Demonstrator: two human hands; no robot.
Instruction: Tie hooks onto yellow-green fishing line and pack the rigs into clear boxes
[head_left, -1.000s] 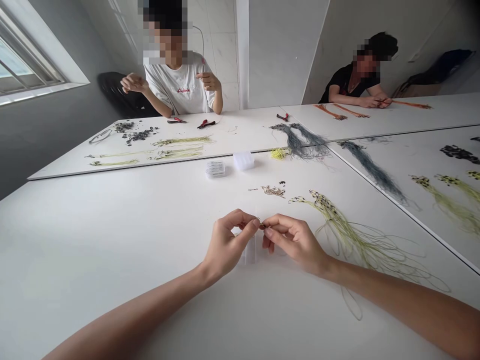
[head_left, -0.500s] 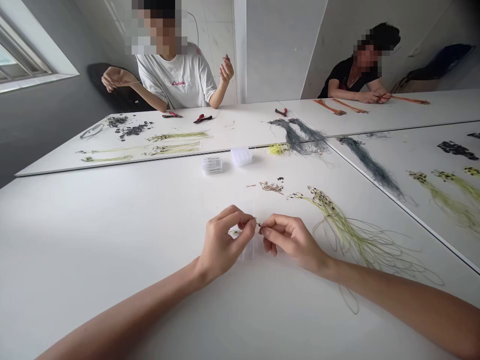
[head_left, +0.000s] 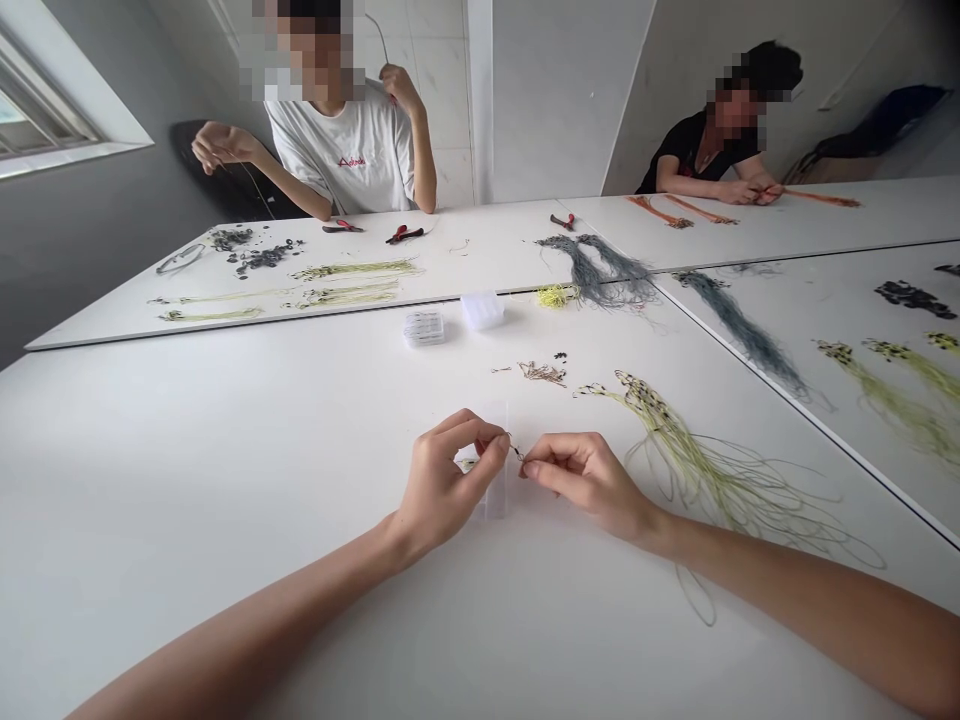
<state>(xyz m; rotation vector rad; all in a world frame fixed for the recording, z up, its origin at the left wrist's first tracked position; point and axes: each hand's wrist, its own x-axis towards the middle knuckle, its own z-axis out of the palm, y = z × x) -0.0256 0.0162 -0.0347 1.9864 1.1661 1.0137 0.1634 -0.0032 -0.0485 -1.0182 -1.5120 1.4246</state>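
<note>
Item in hand: a small metal fitting (head_left: 516, 452), lower middle of the frame, on a fine line. I am seeing the left hand (head_left: 442, 490) pinching it, thumb and fingertips closed together, while the right hand (head_left: 586, 480) is facing it from just beside, thumb and forefinger nearly together. Whether the right hand is clamping the line I cannot tell from here. A short yellow-and-black piece (head_left: 466, 465) is showing under the left hand, and a clear plastic strip (head_left: 495, 495) is lying just below the hands on the white table (head_left: 225, 500).

Nearby stock, right of the hands: a bundle of yellow-green lines with black beads (head_left: 697, 470) is fanning out toward the lower right, and a small tangle of brown hooks (head_left: 541, 373) is lying above it.

Upper middle: a clear plastic box (head_left: 481, 311) and a smaller packed box (head_left: 424, 328) are sitting side by side, with a grey-blue line bundle (head_left: 596, 275) to their right.

Far tables: a co-worker in a white T-shirt (head_left: 341, 150) is sitting behind red-handled pliers (head_left: 401, 234), and a co-worker in a black top (head_left: 694, 150) is working over orange lines (head_left: 660, 210), upper right.

Writing: I am making out a red word on the white T-shirt, but not reading it reliably. The boxes and pliers are showing nothing legible.
</note>
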